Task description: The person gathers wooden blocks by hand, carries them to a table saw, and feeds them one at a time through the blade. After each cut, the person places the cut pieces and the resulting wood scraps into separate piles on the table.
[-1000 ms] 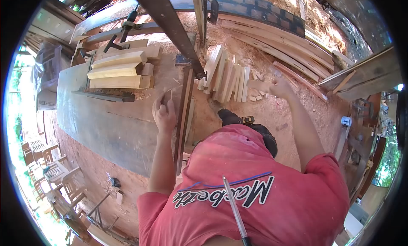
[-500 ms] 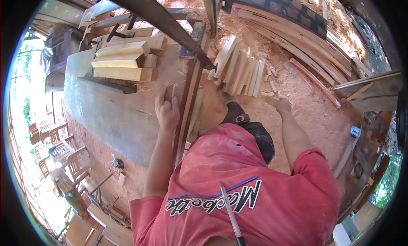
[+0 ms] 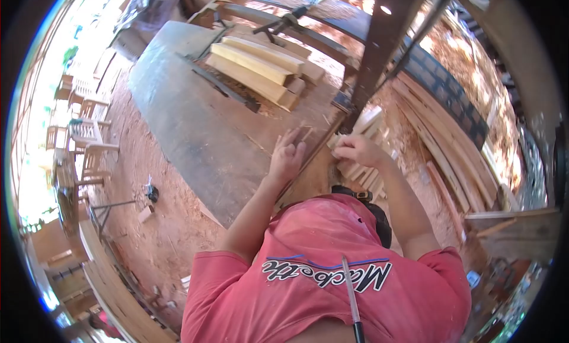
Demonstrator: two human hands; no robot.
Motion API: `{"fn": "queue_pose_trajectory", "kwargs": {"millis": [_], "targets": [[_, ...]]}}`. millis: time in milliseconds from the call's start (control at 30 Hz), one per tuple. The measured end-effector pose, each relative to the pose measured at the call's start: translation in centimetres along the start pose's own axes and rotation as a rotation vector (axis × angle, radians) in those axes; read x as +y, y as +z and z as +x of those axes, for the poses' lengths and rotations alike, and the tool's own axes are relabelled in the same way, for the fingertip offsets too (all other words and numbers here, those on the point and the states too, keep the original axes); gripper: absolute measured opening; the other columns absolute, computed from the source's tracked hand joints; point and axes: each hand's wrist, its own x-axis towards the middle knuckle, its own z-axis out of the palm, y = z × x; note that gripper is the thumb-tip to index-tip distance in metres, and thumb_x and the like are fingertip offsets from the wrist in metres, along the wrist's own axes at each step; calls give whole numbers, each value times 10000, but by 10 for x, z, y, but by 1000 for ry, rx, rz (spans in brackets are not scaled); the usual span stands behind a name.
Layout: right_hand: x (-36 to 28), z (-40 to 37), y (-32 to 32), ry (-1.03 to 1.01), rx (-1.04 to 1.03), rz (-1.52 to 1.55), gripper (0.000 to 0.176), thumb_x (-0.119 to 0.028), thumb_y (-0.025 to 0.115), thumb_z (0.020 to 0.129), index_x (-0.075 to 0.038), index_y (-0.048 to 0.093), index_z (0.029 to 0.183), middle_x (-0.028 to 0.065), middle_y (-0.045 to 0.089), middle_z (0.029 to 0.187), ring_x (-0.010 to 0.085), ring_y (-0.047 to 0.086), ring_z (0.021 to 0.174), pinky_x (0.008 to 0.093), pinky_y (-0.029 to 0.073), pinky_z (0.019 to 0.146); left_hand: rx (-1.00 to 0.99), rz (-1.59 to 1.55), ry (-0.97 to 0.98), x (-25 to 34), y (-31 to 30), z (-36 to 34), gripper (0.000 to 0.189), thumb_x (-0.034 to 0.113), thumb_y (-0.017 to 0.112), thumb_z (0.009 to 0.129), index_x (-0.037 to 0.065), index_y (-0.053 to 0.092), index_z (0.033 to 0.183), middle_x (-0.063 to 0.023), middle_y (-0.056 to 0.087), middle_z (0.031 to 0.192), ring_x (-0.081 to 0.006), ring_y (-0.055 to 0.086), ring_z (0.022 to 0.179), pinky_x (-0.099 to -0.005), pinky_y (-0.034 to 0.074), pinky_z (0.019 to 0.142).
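Observation:
My left hand point(image 3: 287, 156) rests over the metal-topped bench point(image 3: 195, 129), fingers bent. A thin wooden stick point(image 3: 306, 134) sticks out between its thumb and forefinger. Close by, at the bench's right edge, my right hand point(image 3: 358, 151) is closed in a pinch. A pale bit of wood point(image 3: 337, 139) shows at its fingertips, mostly hidden by the fingers. Beneath and behind this hand lies a pile of pale wood strips point(image 3: 370, 177) on the ground, partly covered by the forearm. Several squared wooden blocks point(image 3: 255, 67) are stacked farther back on the bench.
A dark metal bar point(image 3: 228, 85) lies beside the blocks, and a clamp point(image 3: 284, 23) stands behind them. An upright dark beam point(image 3: 385, 52) rises at the bench's right corner. Long planks point(image 3: 450, 141) lie on the right. Wooden chairs point(image 3: 95, 141) stand at far left.
My right hand has moved left from above the ground to the bench edge, bringing its bit of wood near my left hand. The view has turned; my left hand stays at the bench.

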Motion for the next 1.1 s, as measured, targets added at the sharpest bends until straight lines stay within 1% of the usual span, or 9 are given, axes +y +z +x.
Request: {"fn": "queue_pose_trajectory", "kwargs": {"millis": [133,267,367,567,633,800,900,1000,1100], "targets": [[-83,89,41,-513,553,-302,436,-260,763,794,1,608,1107,103,665,891,251,634,808,373,514,776,-34,-102,-80,0,-4,-24,377,223,525,977,-49,672,761,-143,555,1380,-338,442,1350,-513,269,1144],[-102,160,75,-420,677,-848,664,-339,807,734,31,469,1170,205,626,1018,417,571,1032,484,429,964,-52,-7,-132,-2,-27,-51,347,231,530,975,-10,707,797,-112,575,1362,-309,452,1347,-517,230,1163],[-99,188,73,-342,603,-966,650,-340,800,738,28,469,1160,249,609,1054,415,565,1045,490,440,940,62,71,-193,-13,-46,-63,328,221,536,970,-17,706,823,-113,603,1324,-307,490,1310,-503,264,1153],[-86,148,53,-261,512,-265,476,-384,696,834,-22,558,1110,165,645,979,312,628,852,416,511,720,313,-19,-190,-29,-48,-66,298,206,541,964,-27,698,864,-106,667,1199,-288,567,1212,-450,364,1101],[-73,129,34,147,-164,804,451,-423,609,909,-40,582,1145,147,658,916,263,633,752,368,506,625,330,-21,-199,-27,-49,-65,289,203,540,964,-24,701,883,-101,671,1187,-282,571,1205,-448,372,1093],[-69,73,50,97,-267,1022,445,-439,519,971,-37,603,1143,161,668,890,251,635,703,375,501,620,268,-54,-222,-35,-49,-61,320,241,519,987,-15,709,1005,-129,674,1161,-254,572,1209,-436,369,1092],[-49,48,58,68,-371,1022,515,-474,465,986,-6,595,1159,187,663,923,266,641,733,393,514,647,315,-396,-502,-43,-49,-51,337,266,530,989,-7,675,1124,-126,670,1179,-244,589,1181,-424,394,1055],[-35,30,77,118,-524,1134,583,-493,409,998,14,563,1240,210,670,979,288,661,778,396,533,680,563,-1742,-531,-55,-65,-22,448,272,541,992,-32,491,1316,-118,651,1159,-287,637,1049,-404,474,945],[-47,27,90,306,-325,774,565,-467,383,1011,14,556,1251,188,674,986,272,661,800,375,538,690,692,-1523,-641,-49,-78,-4,370,256,535,989,-37,537,1215,-129,656,1067,-248,659,950,-388,514,864]]}}
